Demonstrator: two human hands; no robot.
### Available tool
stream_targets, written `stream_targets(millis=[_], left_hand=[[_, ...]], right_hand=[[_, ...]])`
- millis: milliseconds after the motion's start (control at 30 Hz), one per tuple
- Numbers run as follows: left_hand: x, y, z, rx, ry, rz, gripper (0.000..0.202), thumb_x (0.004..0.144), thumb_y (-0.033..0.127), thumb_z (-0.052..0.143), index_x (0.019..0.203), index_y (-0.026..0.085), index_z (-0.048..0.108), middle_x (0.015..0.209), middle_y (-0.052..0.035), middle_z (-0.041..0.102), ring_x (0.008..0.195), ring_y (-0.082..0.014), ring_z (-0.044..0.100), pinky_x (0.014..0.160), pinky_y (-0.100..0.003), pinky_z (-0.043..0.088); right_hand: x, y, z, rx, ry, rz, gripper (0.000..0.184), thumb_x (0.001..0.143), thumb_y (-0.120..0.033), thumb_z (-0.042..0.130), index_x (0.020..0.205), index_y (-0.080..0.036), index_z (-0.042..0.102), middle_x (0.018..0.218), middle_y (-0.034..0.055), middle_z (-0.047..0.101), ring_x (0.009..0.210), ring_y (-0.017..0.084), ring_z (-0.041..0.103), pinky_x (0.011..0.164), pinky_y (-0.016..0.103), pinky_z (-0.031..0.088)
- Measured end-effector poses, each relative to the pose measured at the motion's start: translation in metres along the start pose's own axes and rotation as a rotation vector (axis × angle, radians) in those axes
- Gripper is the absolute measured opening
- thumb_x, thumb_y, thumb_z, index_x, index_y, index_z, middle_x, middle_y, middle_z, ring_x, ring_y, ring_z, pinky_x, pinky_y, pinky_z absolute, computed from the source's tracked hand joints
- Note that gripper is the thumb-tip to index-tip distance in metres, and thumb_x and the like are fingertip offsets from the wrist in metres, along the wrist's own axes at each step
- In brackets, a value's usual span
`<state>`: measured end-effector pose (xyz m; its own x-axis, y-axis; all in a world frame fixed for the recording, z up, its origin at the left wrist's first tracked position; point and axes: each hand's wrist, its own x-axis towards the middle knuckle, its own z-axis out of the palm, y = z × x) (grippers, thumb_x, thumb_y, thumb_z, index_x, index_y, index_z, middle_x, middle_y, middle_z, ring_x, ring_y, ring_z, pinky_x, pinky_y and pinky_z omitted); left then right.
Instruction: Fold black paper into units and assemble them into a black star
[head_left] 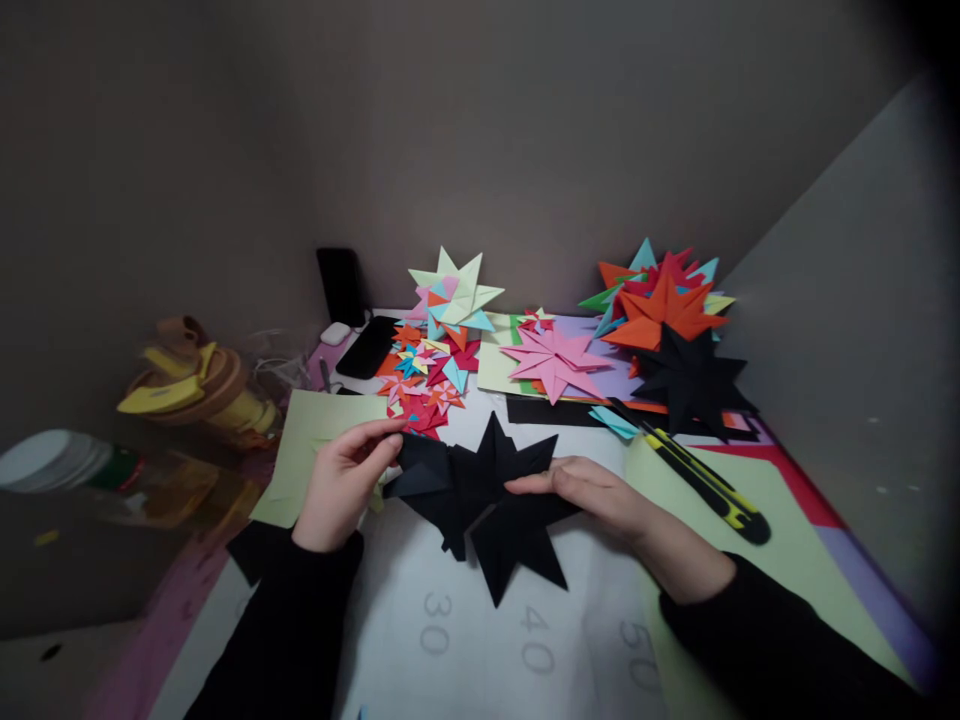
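A black folded paper star (491, 505) lies on a white mat (480, 640) printed with the numbers 30, 40 and 50. My left hand (346, 478) pinches a black folded piece (421, 465) at the star's left side, thumb and fingers closed on it. Flat on the star's right part rests my right hand (600, 492), fingers stretched out and pressing the paper down. Both arms wear black sleeves.
A yellow and black utility knife (705, 482) lies on pale green paper (750, 500) to the right. Several coloured paper stars (555, 362) and a second black star (690, 380) sit at the back. A phone (369, 346), earbud case (335, 333) and blurred clutter (187, 385) are left.
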<state>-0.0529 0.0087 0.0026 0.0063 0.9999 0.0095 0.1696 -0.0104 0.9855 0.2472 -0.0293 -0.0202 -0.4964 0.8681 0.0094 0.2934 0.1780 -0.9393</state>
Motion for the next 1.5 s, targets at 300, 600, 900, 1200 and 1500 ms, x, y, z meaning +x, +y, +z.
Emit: stream_targets(millis=[300,600,900,1200,1500], left_hand=[[-0.001,0.002,0.001,-0.006,0.012,0.023,0.028,0.071,0.033,0.072,0.095,0.018,0.073,0.086,-0.0047,0.068,0.065,-0.0104,0.057,0.06,-0.021,0.048],[-0.002,0.004,0.002,-0.008,0.01,0.031,0.031,0.071,0.031,0.072,0.099,0.018,0.073,0.106,-0.0095,0.066,0.078,-0.0157,0.062,0.066,-0.025,0.051],[-0.003,0.003,-0.002,0.086,-0.018,0.087,0.031,0.074,0.03,0.068,0.103,0.019,0.072,0.11,-0.0108,0.065,0.095,-0.0231,0.062,0.076,-0.031,0.053],[-0.014,0.029,-0.001,0.331,-0.018,0.275,0.023,0.078,0.025,0.062,0.097,0.022,0.073,0.104,-0.0063,0.069,0.097,-0.0209,0.062,0.081,-0.029,0.05],[-0.017,0.034,0.002,0.403,-0.039,0.327,0.023,0.08,0.025,0.058,0.098,0.022,0.073,0.102,-0.0066,0.069,0.094,-0.0206,0.063,0.077,-0.028,0.052]], right_hand=[[0.0,-0.005,-0.002,0.014,0.014,-0.018,0.046,0.096,-0.047,0.034,0.11,-0.021,0.07,0.077,0.0045,0.065,0.07,0.016,0.053,0.066,0.028,0.038],[0.0,0.001,-0.005,-0.025,-0.039,-0.035,0.045,0.096,-0.047,0.033,0.111,-0.025,0.068,0.091,0.0055,0.069,0.08,0.017,0.058,0.074,0.03,0.042],[0.0,-0.002,-0.008,-0.038,-0.065,-0.044,0.046,0.096,-0.048,0.032,0.111,-0.024,0.069,0.092,0.0064,0.069,0.081,0.018,0.059,0.076,0.032,0.043],[-0.003,-0.024,-0.017,-0.217,-0.11,-0.118,0.052,0.096,-0.05,0.028,0.117,-0.021,0.065,0.062,0.0009,0.05,0.063,0.014,0.05,0.062,0.027,0.041],[-0.008,-0.048,-0.022,-0.29,-0.167,-0.148,0.054,0.096,-0.05,0.026,0.117,-0.019,0.065,0.061,0.0007,0.051,0.059,0.012,0.048,0.059,0.025,0.039]])
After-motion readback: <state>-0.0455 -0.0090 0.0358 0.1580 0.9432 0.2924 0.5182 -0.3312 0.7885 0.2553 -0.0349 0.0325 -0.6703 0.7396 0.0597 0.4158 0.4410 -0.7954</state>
